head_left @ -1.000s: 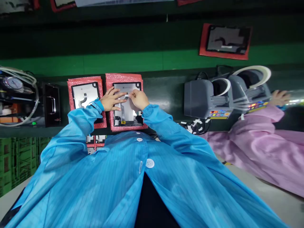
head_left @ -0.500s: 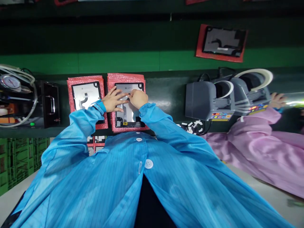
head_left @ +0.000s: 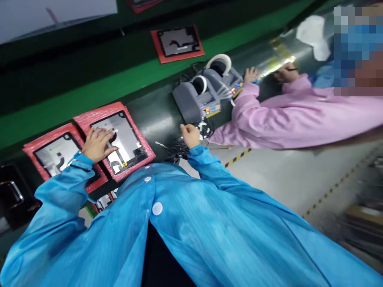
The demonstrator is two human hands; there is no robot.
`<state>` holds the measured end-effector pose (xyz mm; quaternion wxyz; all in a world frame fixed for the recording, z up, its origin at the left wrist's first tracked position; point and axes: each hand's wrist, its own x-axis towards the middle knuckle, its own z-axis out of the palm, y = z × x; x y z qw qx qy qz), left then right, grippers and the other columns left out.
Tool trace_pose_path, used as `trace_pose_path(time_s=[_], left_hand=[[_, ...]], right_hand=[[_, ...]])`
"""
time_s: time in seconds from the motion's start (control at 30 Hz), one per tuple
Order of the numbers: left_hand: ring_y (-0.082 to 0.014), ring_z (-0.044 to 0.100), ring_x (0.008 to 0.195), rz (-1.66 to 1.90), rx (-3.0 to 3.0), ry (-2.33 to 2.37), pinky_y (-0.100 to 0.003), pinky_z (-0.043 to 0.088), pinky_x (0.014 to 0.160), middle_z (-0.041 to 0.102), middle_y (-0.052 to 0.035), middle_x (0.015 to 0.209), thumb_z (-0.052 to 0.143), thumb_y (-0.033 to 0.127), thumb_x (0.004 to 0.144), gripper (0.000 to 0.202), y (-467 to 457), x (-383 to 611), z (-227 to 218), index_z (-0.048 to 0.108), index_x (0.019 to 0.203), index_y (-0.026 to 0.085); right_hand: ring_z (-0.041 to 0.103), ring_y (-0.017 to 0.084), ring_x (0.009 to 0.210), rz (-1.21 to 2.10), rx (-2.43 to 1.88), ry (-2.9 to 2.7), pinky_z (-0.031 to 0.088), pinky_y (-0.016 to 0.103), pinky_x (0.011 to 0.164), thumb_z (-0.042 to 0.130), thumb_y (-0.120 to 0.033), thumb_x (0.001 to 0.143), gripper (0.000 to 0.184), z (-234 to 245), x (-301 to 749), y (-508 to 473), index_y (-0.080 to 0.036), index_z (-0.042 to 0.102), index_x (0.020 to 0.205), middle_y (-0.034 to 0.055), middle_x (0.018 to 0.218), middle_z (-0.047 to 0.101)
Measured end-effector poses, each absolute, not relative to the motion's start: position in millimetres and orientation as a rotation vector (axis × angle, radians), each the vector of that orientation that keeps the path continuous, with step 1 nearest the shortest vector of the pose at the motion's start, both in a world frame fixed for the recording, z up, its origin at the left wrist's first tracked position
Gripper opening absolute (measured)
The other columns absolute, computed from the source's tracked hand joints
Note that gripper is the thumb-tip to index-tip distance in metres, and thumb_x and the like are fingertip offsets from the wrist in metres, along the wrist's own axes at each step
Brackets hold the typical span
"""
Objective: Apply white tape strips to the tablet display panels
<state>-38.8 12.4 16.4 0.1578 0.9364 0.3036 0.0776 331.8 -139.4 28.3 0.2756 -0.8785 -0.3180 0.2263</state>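
While the left hand [head_left: 97, 145] is lying spread, hiding part of the panel [head_left: 125, 137] near the desk's [head_left: 155, 119] front edge, the right hand [head_left: 190, 136] is hanging curled, contents unclear, beside cables [head_left: 176, 150].

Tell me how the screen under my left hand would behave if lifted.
The screen is probably stiff, since it lies flat with straight edges. Its shiny back, catching a bright glare, might be slippery. It looks thin, with a dark ribbon cable exposed and red bubble wrap beneath, so it's likely fragile.
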Motion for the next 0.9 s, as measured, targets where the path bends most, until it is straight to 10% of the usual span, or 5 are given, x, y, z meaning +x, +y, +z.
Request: trace_pose_path(time_s=[0.3, 0.57, 0.9], left_hand=[[-0.0351, 0.056, 0.112, 0.464, 2.783, 0.931, -0.055, 0.044, 0.100, 0.062, -0.0155, 0.120, 0.047, 0.050, 0.092, 0.044, -10, 23, 63, 0.058, 0.123, 0.021], [-0.0328, 0.055, 0.113, 0.459, 2.730, 0.810, -0.055, 0.041, 0.103, 0.062, -0.0150, 0.124, 0.045, 0.048, 0.093, 0.041, -46, 62, 75, 0.058, 0.122, 0.022], [-0.0306, 0.057, 0.112, 0.417, 2.744, 0.729, -0.051, 0.046, 0.101, 0.064, -0.0158, 0.119, 0.043, 0.048, 0.095, 0.043, -62, 82, 71, 0.060, 0.121, 0.018]], right_hand=[[0.052, 0.023, 0.121, 0.105, -2.347, -0.873, 0.038, 0.042, 0.109, 0.046, -0.015, 0.080, 0.032, 41, 463, -160, -0.016, 0.063, 0.107, 0.0145, 0.121, 0.060], [0.060, 0.015, 0.078, 0.554, -2.065, -0.619, 0.052, 0.035, 0.084, 0.071, -0.019, 0.068, 0.019, 33, 511, -107, -0.013, 0.062, 0.084, 0.0019, 0.077, 0.064], [0.064, 0.028, 0.110, 0.570, -2.517, -1.269, 0.041, 0.042, 0.106, 0.065, -0.010, 0.073, 0.009, 75, 520, -33, -0.010, 0.065, 0.064, 0.0128, 0.085, 0.069]])
